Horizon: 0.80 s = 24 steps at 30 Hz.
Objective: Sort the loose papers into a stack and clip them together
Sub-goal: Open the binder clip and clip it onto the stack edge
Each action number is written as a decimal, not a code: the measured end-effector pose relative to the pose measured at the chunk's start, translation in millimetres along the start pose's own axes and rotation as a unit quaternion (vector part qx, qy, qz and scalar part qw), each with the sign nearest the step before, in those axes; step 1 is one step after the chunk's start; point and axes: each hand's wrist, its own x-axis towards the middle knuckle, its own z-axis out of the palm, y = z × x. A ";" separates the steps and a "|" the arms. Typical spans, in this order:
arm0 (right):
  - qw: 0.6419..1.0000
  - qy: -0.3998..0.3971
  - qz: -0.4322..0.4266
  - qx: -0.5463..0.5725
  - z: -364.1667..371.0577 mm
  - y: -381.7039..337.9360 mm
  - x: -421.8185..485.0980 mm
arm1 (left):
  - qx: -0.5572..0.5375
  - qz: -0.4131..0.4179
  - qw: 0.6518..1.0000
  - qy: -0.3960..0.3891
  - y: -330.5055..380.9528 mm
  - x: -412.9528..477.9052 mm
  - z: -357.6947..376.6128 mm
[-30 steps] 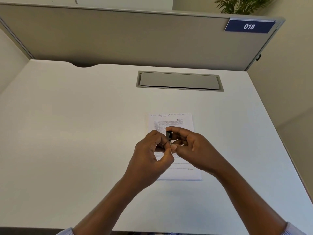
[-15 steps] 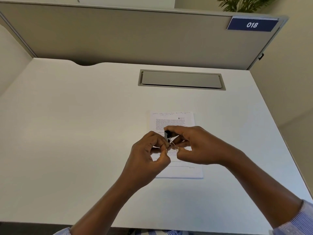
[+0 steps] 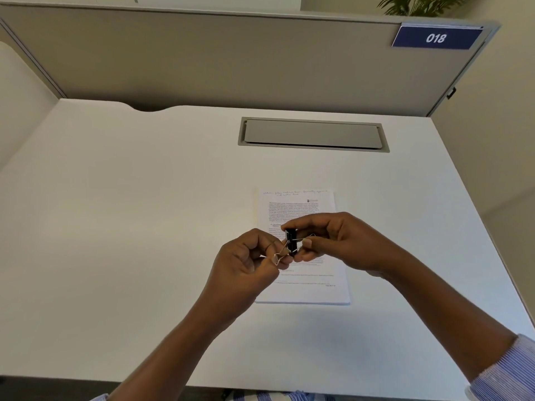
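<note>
A neat stack of printed papers lies flat on the white desk, right of centre, with handwriting along its top edge. Above the stack's middle, both hands hold a small black binder clip with silver wire handles. My left hand pinches one wire handle, folded out to the left. My right hand grips the black body and the other handle between thumb and fingers. The clip is off the papers. The hands hide the stack's middle.
A grey cable hatch is set into the desk behind the papers. A beige partition with a blue "018" sign closes the back; side walls stand left and right. The desk's front edge runs below my forearms.
The clip's wire handles have been swung apart, the left one now pulled out to the left. Both hands stay above the papers; the right wrist has dropped slightly.
</note>
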 end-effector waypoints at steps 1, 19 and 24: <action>1.000 -0.004 0.001 0.017 -0.8 1.1 0.5 | -0.020 -0.011 1.000 -0.001 0.6 0.4 -0.6; 0.916 0.016 0.001 0.400 45.3 31.0 -3.2 | -0.192 -0.213 0.957 0.043 -8.4 9.3 9.2; 0.948 0.094 0.000 0.303 43.1 35.8 -4.5 | 0.028 -0.118 0.986 0.111 -15.7 4.2 15.0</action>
